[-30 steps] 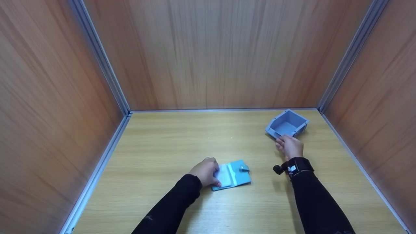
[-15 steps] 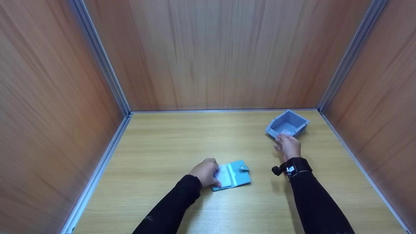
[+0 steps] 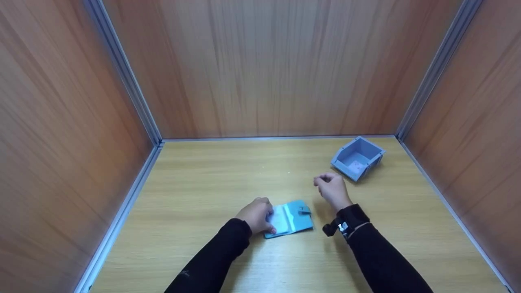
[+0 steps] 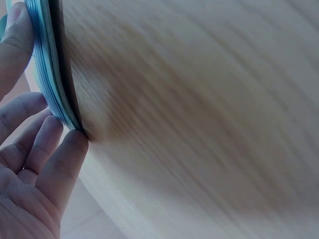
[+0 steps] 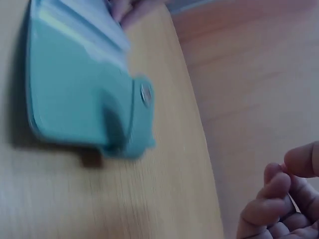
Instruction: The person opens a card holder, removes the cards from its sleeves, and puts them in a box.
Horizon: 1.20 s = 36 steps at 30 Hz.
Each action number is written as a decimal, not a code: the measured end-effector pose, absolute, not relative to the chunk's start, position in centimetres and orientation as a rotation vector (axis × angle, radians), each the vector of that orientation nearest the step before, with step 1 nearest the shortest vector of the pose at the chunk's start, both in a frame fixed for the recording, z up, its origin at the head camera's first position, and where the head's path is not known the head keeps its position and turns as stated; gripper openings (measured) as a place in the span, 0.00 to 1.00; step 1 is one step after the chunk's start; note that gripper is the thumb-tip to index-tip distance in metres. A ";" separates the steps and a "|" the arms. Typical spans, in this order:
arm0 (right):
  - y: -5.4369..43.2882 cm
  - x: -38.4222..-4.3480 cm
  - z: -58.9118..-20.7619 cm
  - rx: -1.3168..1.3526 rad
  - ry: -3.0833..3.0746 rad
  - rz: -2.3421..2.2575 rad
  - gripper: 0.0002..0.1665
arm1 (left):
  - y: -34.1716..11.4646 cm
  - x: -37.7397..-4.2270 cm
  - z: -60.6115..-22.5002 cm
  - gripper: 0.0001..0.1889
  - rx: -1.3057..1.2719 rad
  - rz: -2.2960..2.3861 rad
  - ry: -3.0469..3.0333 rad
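Observation:
A teal card holder [image 3: 299, 217] with a snap tab lies opened out on the table. Pale layered sleeves [image 3: 280, 219] fill its left side. My left hand [image 3: 257, 215] grips that left edge, thumb in front and fingers behind; in the left wrist view fingertips [image 4: 75, 142] sit at the stack's edge. Up and to the right of the holder, my right hand [image 3: 334, 190] is above the table, fingers loosely curled, thumb tip meeting the fingertips [image 5: 276, 181], and no thing shows in it. A small pale piece with pinkish marks [image 3: 356, 166] lies inside the grey-blue bin [image 3: 346, 170].
The bin stands at the back right, near the corner. Wood-grain panels [image 3: 260, 69] rise at the back and both sides, with metal strips [image 3: 134, 81] along their joints. A black strap with a small camera [image 3: 342, 224] is on the right wrist.
My right hand has left the bin's front edge and moved left toward the card holder. A pale piece now shows in the bin. My left hand keeps its grip in the same place.

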State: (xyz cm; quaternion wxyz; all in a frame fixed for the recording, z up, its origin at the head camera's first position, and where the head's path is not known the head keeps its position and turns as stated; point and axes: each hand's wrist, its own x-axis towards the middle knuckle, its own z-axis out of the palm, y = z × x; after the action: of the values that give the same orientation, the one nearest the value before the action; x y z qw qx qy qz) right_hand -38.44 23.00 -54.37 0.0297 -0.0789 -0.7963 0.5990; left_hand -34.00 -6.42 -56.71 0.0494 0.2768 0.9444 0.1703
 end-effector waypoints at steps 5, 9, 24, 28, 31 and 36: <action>19.7 -36.5 -54.4 0.028 -2.607 1.617 0.07 | -6.6 -34.4 -57.0 0.23 0.836 0.521 2.876; 17.6 -35.1 -54.7 0.283 -2.719 1.498 0.05 | -6.7 -34.7 -57.3 0.23 0.852 0.546 2.877; 15.3 -34.0 -57.3 0.756 -2.989 1.302 0.23 | -6.8 -35.2 -57.8 0.24 0.866 0.575 2.883; 15.0 -34.1 -57.8 0.758 -2.982 1.242 0.30 | -6.9 -35.0 -57.5 0.23 0.883 0.537 2.874; 14.8 -34.1 -57.7 0.769 -2.993 1.209 0.33 | -7.1 -34.8 -57.1 0.23 0.898 0.496 2.849; 14.5 -33.8 -57.6 0.766 -3.025 1.124 0.37 | -7.2 -34.7 -56.7 0.25 0.904 0.474 2.825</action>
State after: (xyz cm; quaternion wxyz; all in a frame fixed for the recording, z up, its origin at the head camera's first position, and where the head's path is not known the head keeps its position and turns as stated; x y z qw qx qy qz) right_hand -33.84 14.54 -57.61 -0.0873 0.2300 -0.9086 0.3376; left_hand -34.73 -7.19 -56.71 0.0688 0.3003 0.9383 0.1573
